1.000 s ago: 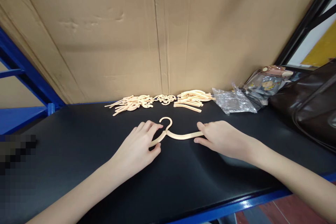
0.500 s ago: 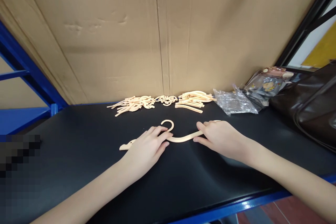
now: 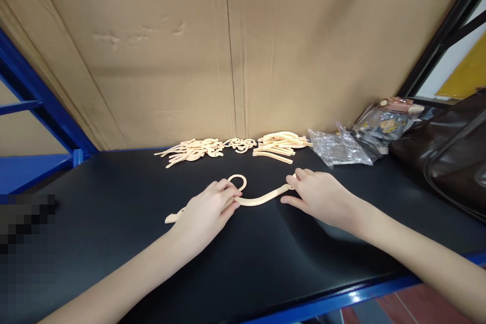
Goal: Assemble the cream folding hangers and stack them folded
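One hanger (image 3: 261,201), pale, curved, on the black table (image 3: 266,273), nearer the person than the piles; middle under the left hand, right end at the right hand. Hook (image 3: 238,177) rounded, turned toward the piles. Left tip in view past the back of the left hand.

Two bare hands. Left hand (image 3: 205,212): closed over the hanger's middle, thumb and fingertips pinched together at the base of the hook. Right hand (image 3: 317,192): part-open, fingers bent over the hanger's right end, index fingertip touching it; thumb apart from the fingers, below the hanger. Underside of this hand hidden; cannot tell how firmly the other fingers grip.

Three piles of pale parts, in a row along the back of the table: left pile (image 3: 193,150), long pieces overlapping, thin ends pointing left; middle pile (image 3: 240,144), small, curled; right pile (image 3: 279,143), long, gently curved pieces, one lying at the front edge.

One clear bag (image 3: 337,147), plastic, crumpled, just right of the right pile. One pouch (image 3: 387,121), see-through, with a printed figure, behind the bag. One brown bag (image 3: 444,147), dark and shiny, at the right edge.

One cardboard wall (image 3: 159,61), creased, upright behind all three piles.
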The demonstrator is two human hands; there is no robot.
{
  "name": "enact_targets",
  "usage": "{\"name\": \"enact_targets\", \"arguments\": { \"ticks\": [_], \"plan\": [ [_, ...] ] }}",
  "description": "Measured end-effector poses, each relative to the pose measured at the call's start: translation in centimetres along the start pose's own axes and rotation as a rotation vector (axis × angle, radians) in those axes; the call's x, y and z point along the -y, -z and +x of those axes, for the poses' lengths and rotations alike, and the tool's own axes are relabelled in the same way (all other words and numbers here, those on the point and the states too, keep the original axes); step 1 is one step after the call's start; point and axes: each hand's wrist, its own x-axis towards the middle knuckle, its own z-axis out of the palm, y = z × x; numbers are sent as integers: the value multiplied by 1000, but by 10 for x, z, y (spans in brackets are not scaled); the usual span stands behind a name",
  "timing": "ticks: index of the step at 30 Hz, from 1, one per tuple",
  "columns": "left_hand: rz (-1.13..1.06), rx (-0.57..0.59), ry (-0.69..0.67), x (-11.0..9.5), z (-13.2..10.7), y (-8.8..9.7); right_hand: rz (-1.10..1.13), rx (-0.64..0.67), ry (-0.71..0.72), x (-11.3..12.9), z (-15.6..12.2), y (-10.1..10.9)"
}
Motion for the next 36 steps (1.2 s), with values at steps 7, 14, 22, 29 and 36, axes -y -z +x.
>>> {"name": "enact_targets", "arguments": {
  "ticks": [7, 14, 22, 29, 36],
  "plan": [
    [11, 21, 88, -4, 0, 7, -45, -16, 10, 0, 0, -2],
    [-13, 51, 173, 6, -2, 13, -66, 66, -56, -7, -3, 2],
    [-98, 81, 204, 12, 2, 15, -84, 105, -90, -9, -2, 6],
    [-202, 136, 192, 14, 1, 21, -111, 158, -138, -11, 1, 8],
    [-163, 181, 170, 19, 2, 24, -109, 164, -146, -16, 2, 6]
  ]
}}
